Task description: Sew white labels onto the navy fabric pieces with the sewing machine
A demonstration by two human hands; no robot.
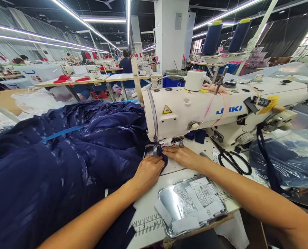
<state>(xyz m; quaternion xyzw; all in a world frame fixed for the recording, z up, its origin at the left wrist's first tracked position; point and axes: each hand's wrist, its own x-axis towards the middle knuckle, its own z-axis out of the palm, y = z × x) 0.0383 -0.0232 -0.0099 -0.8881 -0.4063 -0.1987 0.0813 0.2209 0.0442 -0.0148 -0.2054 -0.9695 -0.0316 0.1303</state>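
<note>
The left hand (147, 172) is lying palm down, fingers together and slightly curled, with their tips reaching the dark cloth (165, 163) by the needle area. The right hand (182, 156) is coming in from the right, its fingers straighter and held together, their tips touching the cloth's far part. Whether either hand is pinching it or only pressing, I cannot tell.

The visible strip of cloth is lying between the hands, just right of the left fingers and at the tips of the right ones; neither hand is clearly nearer. Its longer side is running from the presser foot (159, 142) back toward the person, while the right fingers are pointing across it.

Beyond, the machine (174, 114) is standing over the fingertips. The navy heap (66, 148) is spreading on the left. A tray (173, 195) is holding white labels (202, 195) nearer the person, and scissors (233, 160) are lying beyond the right forearm.
</note>
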